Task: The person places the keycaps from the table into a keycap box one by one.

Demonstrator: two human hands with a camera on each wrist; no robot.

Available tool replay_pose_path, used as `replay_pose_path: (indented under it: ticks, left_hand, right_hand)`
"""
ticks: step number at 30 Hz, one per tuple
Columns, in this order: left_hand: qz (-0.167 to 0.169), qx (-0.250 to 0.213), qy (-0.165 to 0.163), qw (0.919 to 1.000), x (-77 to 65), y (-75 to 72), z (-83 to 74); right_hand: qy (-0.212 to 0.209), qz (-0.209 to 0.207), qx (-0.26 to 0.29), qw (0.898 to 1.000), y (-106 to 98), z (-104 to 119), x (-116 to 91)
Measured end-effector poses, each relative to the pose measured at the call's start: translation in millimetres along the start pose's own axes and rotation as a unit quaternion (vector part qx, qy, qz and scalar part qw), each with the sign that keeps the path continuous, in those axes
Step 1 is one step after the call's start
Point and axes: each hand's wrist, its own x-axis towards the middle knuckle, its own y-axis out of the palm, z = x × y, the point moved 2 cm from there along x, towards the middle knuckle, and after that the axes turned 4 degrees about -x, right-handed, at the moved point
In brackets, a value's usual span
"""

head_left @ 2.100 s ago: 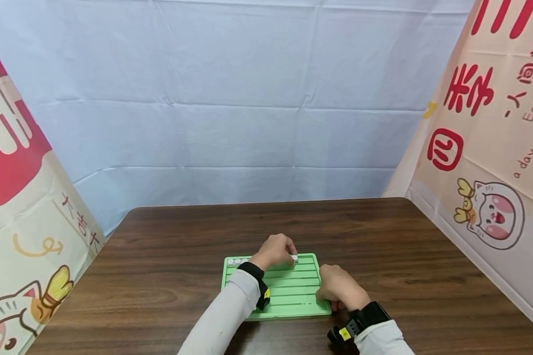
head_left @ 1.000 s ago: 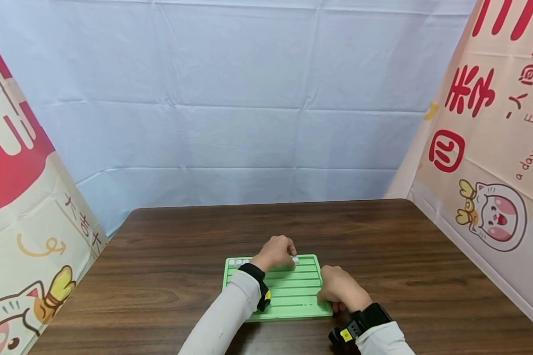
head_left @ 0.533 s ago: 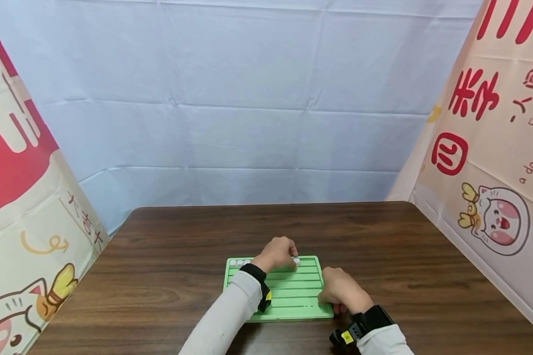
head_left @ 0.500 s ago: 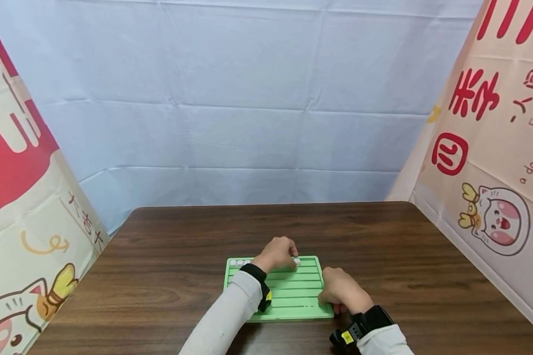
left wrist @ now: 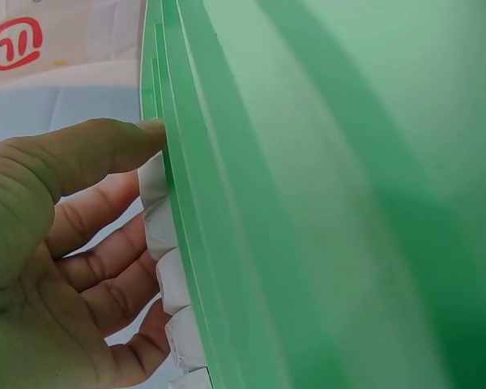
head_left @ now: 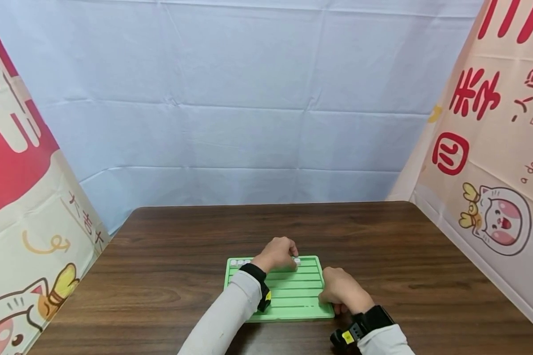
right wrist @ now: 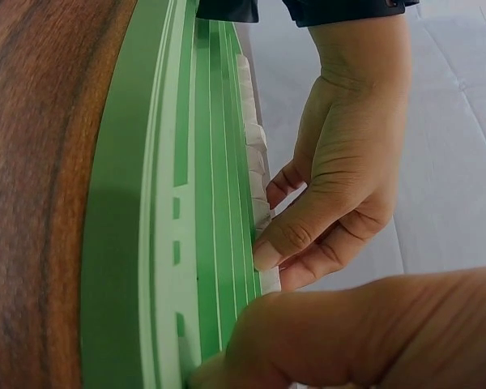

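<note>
A green slotted tray (head_left: 293,298) lies on the table, with a row of small white keycap-like pieces (head_left: 234,263) along its far edge. My left hand (head_left: 276,254) reaches over that row. In the left wrist view its thumb and bent fingers close about a white piece (left wrist: 152,180) in the far slot; other pieces stand beside it. My right hand (head_left: 343,288) grips the tray's right edge near the front corner, thumb on top and fingers at the side. The left hand and sleeve cover part of the row in the head view.
The brown wooden table (head_left: 160,276) extends around the tray. A pale blue cloth (head_left: 240,133) hangs behind it, and printed curtains (head_left: 479,162) flank both sides. Each wrist wears a black strap with a camera.
The head view has shifted slightly, so tray and hands appear a little lower and farther right. Both hands keep nearly the same places on the tray.
</note>
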Motion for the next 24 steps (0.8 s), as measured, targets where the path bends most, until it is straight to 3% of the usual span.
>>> replay_pose_path:
  ticks: [12,24]
  left_hand:
    - [0.006,0.019,0.003,0.9998,-1.5,0.4,0.2]
    - [0.001,0.017,0.017,0.9997,-6.7,-0.4,-1.7]
  right_hand:
    - [0.004,0.017,0.007,1.0,0.2,-1.0,0.6]
    - [0.005,0.009,0.008,1.0,1.0,-0.8,0.2]
